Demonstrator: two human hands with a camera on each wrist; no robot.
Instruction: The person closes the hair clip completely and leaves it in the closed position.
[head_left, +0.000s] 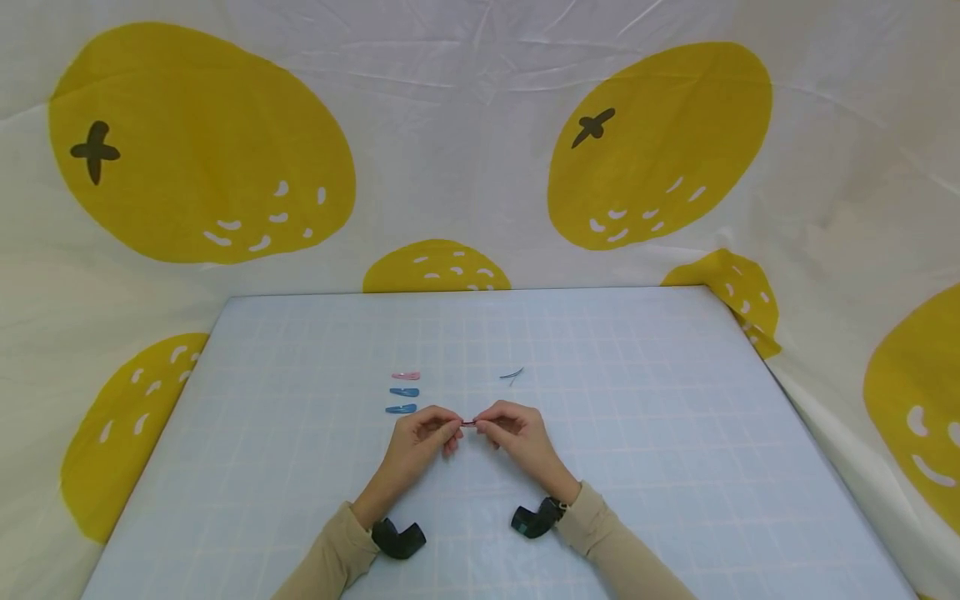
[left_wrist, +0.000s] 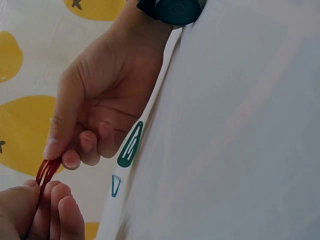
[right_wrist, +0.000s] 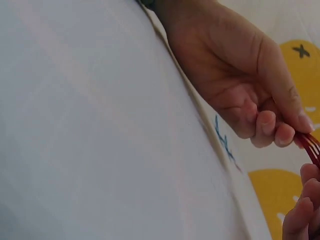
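My left hand (head_left: 422, 440) and right hand (head_left: 522, 435) meet over the near middle of the table, both pinching a red snap hair clip (left_wrist: 48, 169) from opposite ends between thumb and fingers. Narrow gaps show between the clip's red strips in the wrist views. Just past the left hand lie a pink hair clip (head_left: 407, 376) and two blue hair clips (head_left: 405, 392), in a column. Farther off beyond the right hand are thin blue hair clips (head_left: 512, 374), seen nearly edge-on; the left wrist view shows a teal one (left_wrist: 122, 161) and a smaller, paler blue one (left_wrist: 113, 189).
A pale blue table (head_left: 637, 417) with a faint grid lies under both arms. Behind and beside it hangs a white cloth (head_left: 450, 150) printed with large yellow fruit. A black wrist camera (head_left: 400, 540) juts inward from the left wrist, another (head_left: 534, 521) from the right.
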